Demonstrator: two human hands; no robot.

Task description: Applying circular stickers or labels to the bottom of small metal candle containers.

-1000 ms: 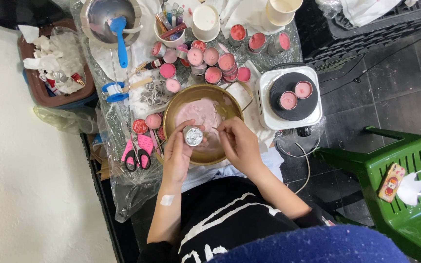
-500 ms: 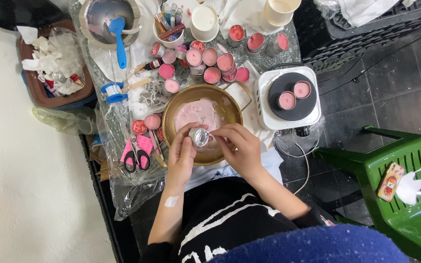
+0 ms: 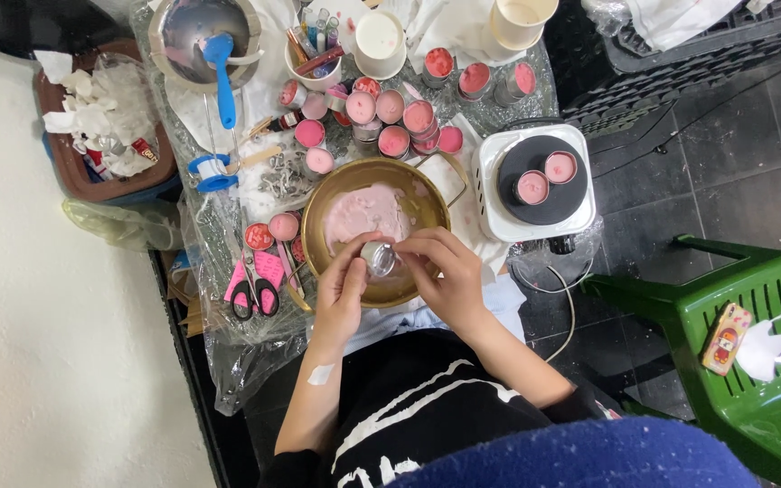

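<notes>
**Small tin cup held over the gold bowl**

Both hands pinch one small silver tin cup [image 3: 380, 258] w/ fingertips, right above the gold bowl [image 3: 427, 203], which has pale pink stuff in it. Left hand [image 3: 341, 294] grips the cup's left side, right hand [image 3: 445, 276] its right side & rim. The cup looks light, thin & easy to dent, maybe slippery from wax. Best to hold it by the side walls, gently, not the thin rim. More pink-filled tins [image 3: 390, 122] sit near on the desk [image 3: 228, 361].

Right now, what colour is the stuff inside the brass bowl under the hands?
Pale pink, a patch lying in the brass bowl, seen in the head view, just beyond both hands.
</notes>
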